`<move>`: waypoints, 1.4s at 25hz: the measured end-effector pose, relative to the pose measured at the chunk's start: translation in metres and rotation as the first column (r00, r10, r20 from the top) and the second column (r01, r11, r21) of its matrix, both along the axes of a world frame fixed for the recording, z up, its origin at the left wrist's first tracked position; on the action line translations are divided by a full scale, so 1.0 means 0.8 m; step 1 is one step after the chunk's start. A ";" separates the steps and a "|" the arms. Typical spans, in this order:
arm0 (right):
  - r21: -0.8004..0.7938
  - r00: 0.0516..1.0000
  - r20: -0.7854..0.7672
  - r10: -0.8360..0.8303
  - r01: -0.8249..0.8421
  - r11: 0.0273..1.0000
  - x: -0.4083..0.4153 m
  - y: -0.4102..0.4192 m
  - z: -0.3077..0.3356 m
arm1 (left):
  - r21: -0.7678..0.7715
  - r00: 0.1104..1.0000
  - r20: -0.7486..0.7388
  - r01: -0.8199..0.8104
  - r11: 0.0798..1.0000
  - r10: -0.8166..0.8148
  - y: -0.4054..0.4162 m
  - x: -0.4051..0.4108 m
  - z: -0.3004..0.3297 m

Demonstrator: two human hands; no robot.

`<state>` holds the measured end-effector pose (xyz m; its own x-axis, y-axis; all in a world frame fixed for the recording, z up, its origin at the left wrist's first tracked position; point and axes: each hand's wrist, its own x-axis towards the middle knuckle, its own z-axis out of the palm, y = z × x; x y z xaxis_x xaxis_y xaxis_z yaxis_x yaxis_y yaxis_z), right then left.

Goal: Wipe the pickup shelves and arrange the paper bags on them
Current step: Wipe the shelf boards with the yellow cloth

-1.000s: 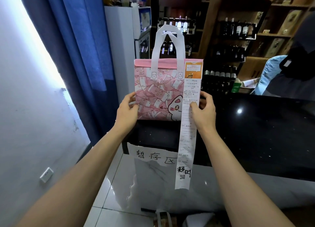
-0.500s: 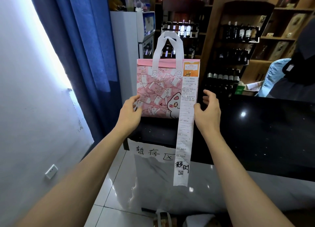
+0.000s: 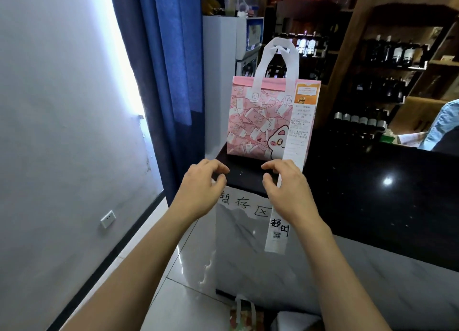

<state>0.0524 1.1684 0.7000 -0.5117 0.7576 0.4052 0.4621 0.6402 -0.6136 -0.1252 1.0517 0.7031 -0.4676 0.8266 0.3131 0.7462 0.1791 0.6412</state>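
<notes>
Lower centre, the left hand (image 3: pixel 201 181) has let go, fingers loosely curled and empty. The right hand (image 3: pixel 285 184) likewise, perhaps brushing the hanging receipt (image 3: pixel 277 234). The pink bag (image 3: pixel 260 122) now stands alone on the black counter (image 3: pixel 372 194), mid-frame: placed.

A black, glossy tabletop (image 3: pixel 372 194) runs from the left corner off to the right, with a bright light spot reflected on it. A pink bag (image 3: pixel 258 122) stands upright at its far left corner, white handles up. A long receipt (image 3: pixel 298 132) hangs down the bag's right side and over the near edge. A paper sign (image 3: pixel 244 204) hangs from that edge.
</notes>
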 end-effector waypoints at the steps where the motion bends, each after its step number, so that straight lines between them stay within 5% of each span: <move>1: -0.006 0.999 0.005 0.047 -0.047 0.999 -0.012 -0.012 -0.004 | -0.001 1.000 -0.007 -0.026 1.000 0.026 -0.016 -0.001 -0.002; 8: -0.045 0.945 -0.056 0.321 -0.324 0.945 -0.121 -0.101 -0.022 | -0.046 0.963 0.025 -0.269 0.962 0.270 -0.140 -0.044 -0.028; 15: -0.125 0.785 -0.036 0.619 -0.618 0.777 -0.259 -0.230 -0.039 | -0.088 0.830 0.008 -0.555 0.827 0.557 -0.299 -0.118 -0.037; 27: -0.104 0.440 -0.010 0.898 -0.894 0.437 -0.471 -0.500 -0.047 | -0.132 0.554 0.041 -0.822 0.554 0.832 -0.573 -0.226 -0.057; 35: -0.152 0.063 -0.022 0.998 -0.987 0.059 -0.579 -0.686 -0.076 | -0.133 0.223 0.067 -0.964 0.230 0.973 -0.725 -0.247 -0.073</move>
